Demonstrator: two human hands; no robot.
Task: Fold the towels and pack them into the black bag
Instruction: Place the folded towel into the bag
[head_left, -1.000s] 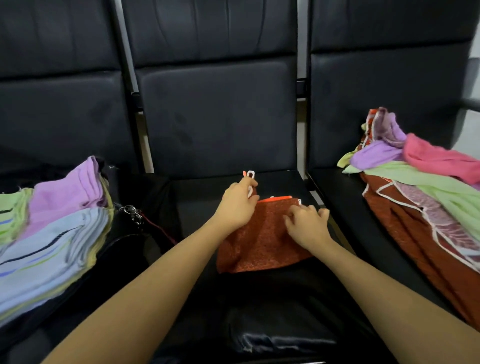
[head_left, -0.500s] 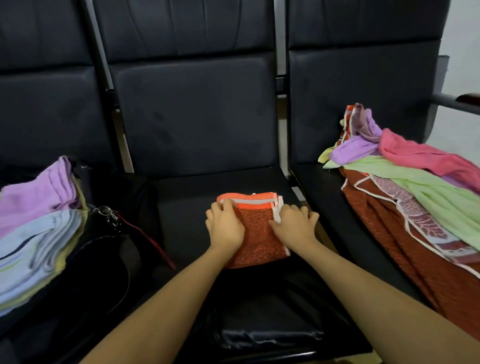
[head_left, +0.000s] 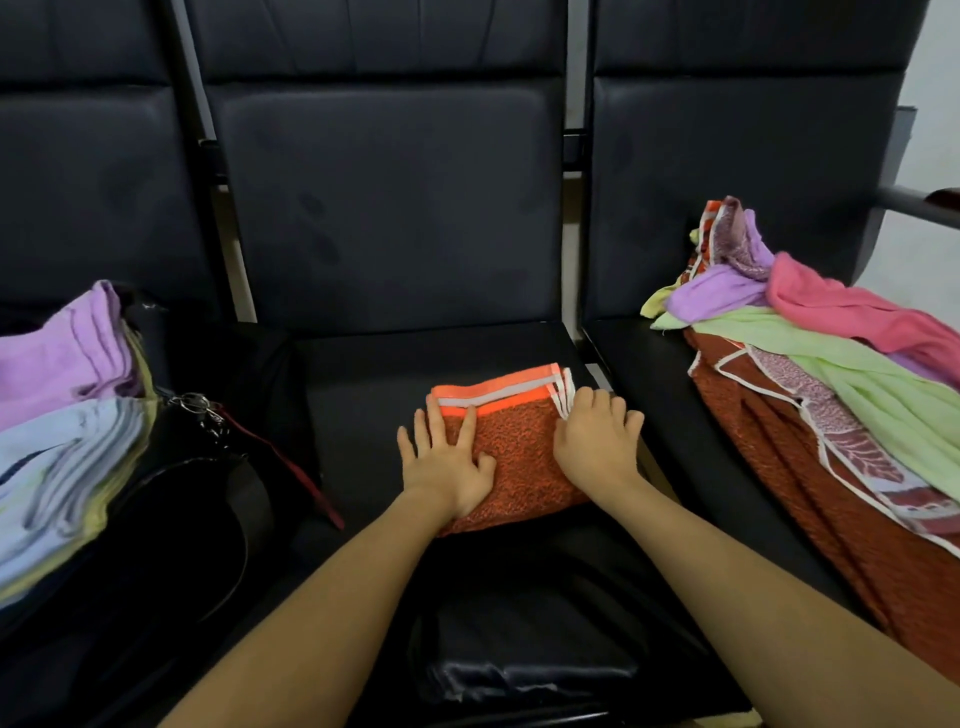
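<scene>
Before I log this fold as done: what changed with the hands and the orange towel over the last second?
The left hand let go of the small white loop it pinched and came down flat on the orange towel; the right hand shifted to the towel's right edge. The towel went from one layer to a folded stack with its striped hem on top. The loose towel pile and the folded towels stayed put.
</scene>
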